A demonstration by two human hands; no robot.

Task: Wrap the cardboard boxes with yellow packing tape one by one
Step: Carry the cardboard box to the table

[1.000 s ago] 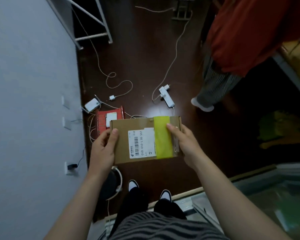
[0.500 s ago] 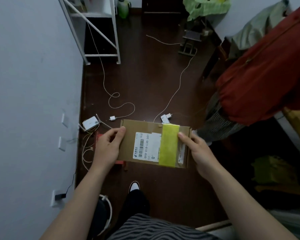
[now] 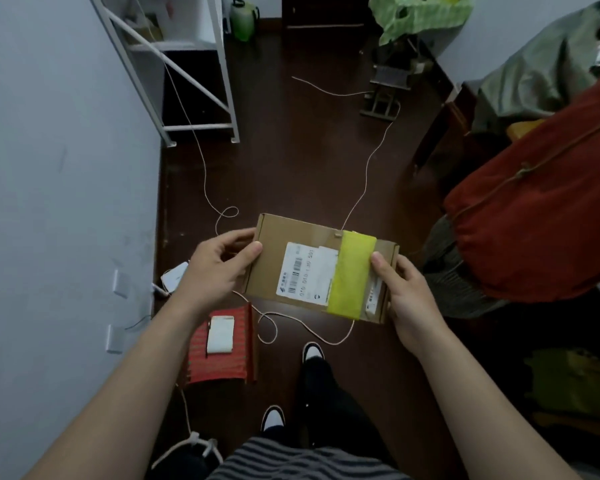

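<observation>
Fingers (image 3: pixel 236 236) and thumb of the left hand (image 3: pixel 215 268) pinch the left end of the box (image 3: pixel 274 258). The right hand (image 3: pixel 406 292) grips its right end, thumb on the tape (image 3: pixel 350 275) band. Both hold the box in the air above the floor (image 3: pixel 291 161).

Matt cardboard box (image 3: pixel 274 258), glossy yellow tape (image 3: pixel 350 275)

Home room, cramped: dark wood floor (image 3: pixel 291 161), white metal rack (image 3: pixel 201 88) far left, loose charger cables (image 3: pixel 364 181), cloth-draped furniture (image 3: pixel 534 74) right.
</observation>
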